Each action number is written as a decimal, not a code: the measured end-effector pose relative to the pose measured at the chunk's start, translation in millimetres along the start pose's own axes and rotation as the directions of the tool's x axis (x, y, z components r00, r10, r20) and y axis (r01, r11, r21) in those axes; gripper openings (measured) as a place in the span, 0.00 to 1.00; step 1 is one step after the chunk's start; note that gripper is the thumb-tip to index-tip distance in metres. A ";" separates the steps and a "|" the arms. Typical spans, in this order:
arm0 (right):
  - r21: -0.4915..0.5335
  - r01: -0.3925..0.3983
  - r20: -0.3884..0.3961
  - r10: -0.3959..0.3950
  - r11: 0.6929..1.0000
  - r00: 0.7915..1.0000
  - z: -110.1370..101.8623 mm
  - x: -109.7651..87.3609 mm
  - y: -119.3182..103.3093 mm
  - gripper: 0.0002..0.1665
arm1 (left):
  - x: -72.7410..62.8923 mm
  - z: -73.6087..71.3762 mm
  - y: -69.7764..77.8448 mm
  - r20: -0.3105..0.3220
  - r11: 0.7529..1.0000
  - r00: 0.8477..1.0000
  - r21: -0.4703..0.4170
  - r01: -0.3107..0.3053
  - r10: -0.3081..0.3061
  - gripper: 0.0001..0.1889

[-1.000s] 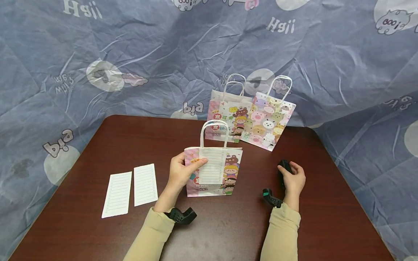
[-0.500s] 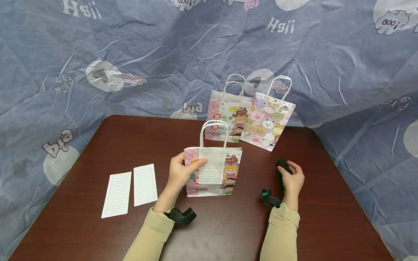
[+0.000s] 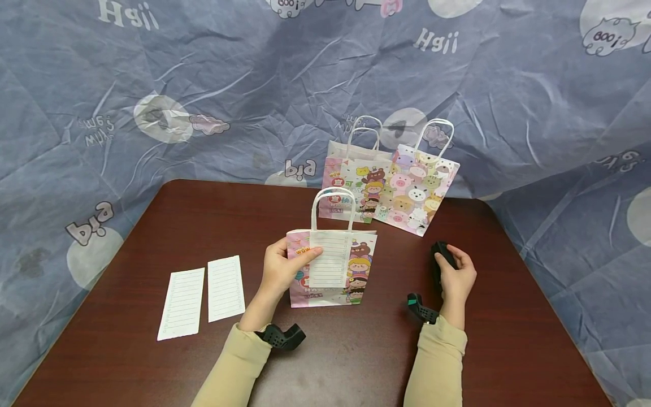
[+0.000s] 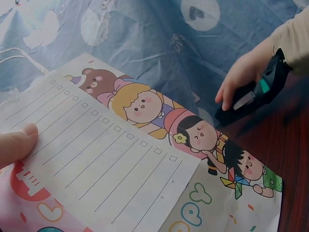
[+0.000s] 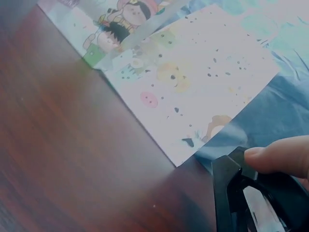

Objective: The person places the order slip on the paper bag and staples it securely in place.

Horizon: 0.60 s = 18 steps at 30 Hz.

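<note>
My left hand [image 3: 285, 265] pinches the left edge of a small paper gift bag [image 3: 333, 298] with white twisted handles and cartoon children on its front. Under the same thumb, a lined white paper slip [image 3: 329, 260] lies flat against the bag; small checkboxes run along one side of it, clear in the left wrist view. To the right of the bag, my right hand [image 3: 456, 280] grips a black stapler [image 5: 229, 183], its thumb on top and silver metal showing between the arms. The hand covers much of the stapler in the head view.
Behind, a matching cartoon bag [image 3: 338, 169] and an animal-print bag [image 3: 418, 192] lean near the table's back edge. Two more lined slips [image 3: 181, 304] lie at the left on the dark red-brown table [image 3: 356, 362]. A blue printed cloth [image 3: 254, 85] hangs behind.
My right hand and the stapler have shifted slightly, with the stapler's front end lifting a little. The left hand, bag and slip stay put.
</note>
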State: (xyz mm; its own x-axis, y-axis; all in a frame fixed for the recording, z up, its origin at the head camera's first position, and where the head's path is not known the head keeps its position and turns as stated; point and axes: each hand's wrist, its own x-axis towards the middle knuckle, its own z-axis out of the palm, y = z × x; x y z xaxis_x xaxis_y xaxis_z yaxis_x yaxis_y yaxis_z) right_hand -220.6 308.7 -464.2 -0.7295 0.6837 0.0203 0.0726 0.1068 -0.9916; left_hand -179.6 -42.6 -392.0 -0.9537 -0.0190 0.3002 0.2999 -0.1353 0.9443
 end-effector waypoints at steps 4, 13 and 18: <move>0.027 0.006 0.010 -0.006 1.000 1.000 0.4 -1.9 -5.3 0.22 | -0.2 0.1 -0.2 0.001 1.000 1.000 -0.003 0.003 -0.003 0.12; 0.013 0.053 0.029 -0.053 0.999 0.998 4.7 -7.6 -21.1 0.25 | -0.3 0.4 0.0 0.001 1.000 1.000 -0.005 -0.005 0.005 0.12; 0.072 0.034 0.058 -0.038 0.997 0.998 6.9 -10.6 -31.3 0.29 | -0.1 0.6 -0.2 0.005 1.000 1.000 -0.016 -0.005 0.005 0.12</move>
State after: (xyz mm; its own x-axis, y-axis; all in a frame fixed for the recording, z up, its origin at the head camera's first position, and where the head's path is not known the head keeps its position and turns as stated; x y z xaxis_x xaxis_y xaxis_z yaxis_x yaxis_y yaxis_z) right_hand -219.8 293.1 -434.2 -0.7699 0.6361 0.0503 -0.0008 0.0778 -0.9970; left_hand -179.6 -42.0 -392.2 -0.9521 -0.0143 0.3054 0.3040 -0.1513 0.9406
